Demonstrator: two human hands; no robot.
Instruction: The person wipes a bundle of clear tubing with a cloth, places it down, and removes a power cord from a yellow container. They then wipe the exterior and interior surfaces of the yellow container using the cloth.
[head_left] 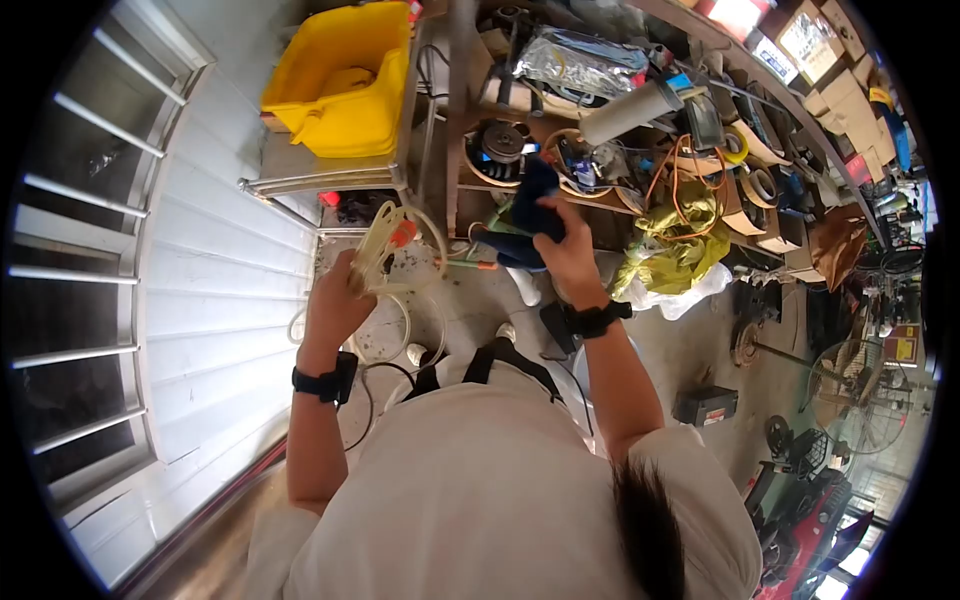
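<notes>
Both full: left hand gripping coiled hose, right hand dark cloth near shelf edge; floor between.

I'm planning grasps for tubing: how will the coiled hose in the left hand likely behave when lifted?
The coiled hose probably bends but springs back, as its loops form rounded curves. Loose loops beside the left hand may swing or snag. It's likely light, being held one-handed.

The tubing left of centre is pale yellow, the cloth at centre navy, the bin upper left bright yellow.
</notes>
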